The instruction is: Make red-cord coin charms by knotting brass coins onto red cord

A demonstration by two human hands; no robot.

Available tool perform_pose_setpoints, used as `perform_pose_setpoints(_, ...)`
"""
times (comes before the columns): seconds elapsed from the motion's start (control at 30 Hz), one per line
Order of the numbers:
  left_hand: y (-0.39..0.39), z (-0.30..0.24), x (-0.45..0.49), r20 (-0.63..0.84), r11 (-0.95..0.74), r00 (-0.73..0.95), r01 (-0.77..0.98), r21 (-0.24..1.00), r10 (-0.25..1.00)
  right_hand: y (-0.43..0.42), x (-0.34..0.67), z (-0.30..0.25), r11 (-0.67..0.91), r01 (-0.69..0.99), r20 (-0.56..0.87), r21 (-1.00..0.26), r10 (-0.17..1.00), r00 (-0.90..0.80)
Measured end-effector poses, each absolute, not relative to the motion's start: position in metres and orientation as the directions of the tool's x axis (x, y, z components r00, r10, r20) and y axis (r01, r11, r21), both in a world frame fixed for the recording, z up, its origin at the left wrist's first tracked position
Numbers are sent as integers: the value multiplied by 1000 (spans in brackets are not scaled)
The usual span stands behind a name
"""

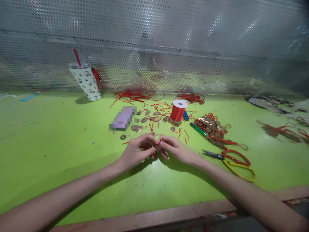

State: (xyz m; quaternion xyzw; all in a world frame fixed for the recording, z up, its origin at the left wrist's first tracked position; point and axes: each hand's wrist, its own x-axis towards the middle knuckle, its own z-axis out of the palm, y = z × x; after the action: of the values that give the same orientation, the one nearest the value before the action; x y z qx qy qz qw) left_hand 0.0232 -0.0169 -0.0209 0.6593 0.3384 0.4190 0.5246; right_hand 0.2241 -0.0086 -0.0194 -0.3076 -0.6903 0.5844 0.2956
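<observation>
My left hand (138, 150) and my right hand (175, 149) meet at the middle of the green table (60, 145), fingertips pinched together on a short piece of red cord (159, 141). A bit of red also shows under the fingers, and what else they hold is hidden. Loose brass coins (138, 127) and red cord scraps lie just beyond the hands. A spool of red cord (178, 111) stands behind them.
Scissors with red and yellow handles (233, 161) lie right of my right hand. A pile of strung coins (212, 129), a green lighter (198, 129), a blurred purple object (122, 118), a patterned cup with a red straw (86, 82) and a perforated metal screen (169, 42) lie further back.
</observation>
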Motion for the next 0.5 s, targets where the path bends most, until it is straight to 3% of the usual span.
perform_pose_setpoints(0.23,-18,-24,23,270,-323,385,80,943,883,-13,226,-18,301,212,155,-930,841,-518)
perform_pose_setpoints(0.5,-20,-22,22,319,-418,447,141,897,835,-13,226,-20,491,267,260,-829,762,-593)
